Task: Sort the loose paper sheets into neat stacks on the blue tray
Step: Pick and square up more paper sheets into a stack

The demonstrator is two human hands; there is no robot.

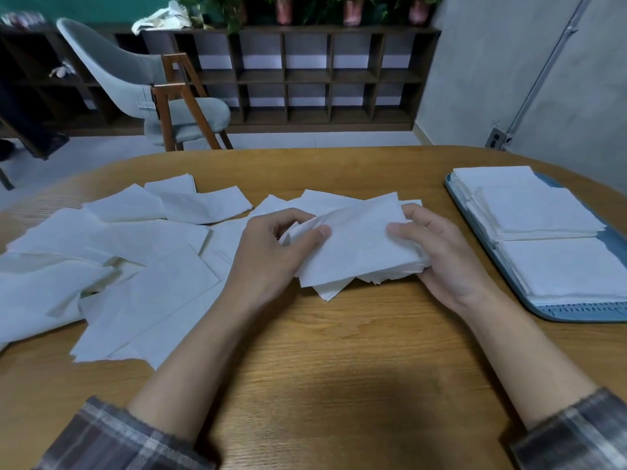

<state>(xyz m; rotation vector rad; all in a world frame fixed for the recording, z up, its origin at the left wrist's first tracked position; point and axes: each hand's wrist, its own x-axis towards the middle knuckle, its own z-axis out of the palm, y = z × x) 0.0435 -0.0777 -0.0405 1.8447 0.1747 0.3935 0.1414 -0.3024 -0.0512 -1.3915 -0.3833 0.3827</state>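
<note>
Head view: my left hand [271, 247] and right hand [437, 252] both curl around a small bundle of sheets [356, 245], thumbs on top, held just above the wooden table [339, 351]. Loose sheets [135, 252] lie scattered at left; the blue tray [576, 312] at right carries three neat stacks [543, 232].

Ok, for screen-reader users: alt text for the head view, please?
A left hand and right hand hold a bundle of white paper sheets at a wooden table. Loose sheets lie scattered left; neat stacks fill a blue tray at right.
</note>
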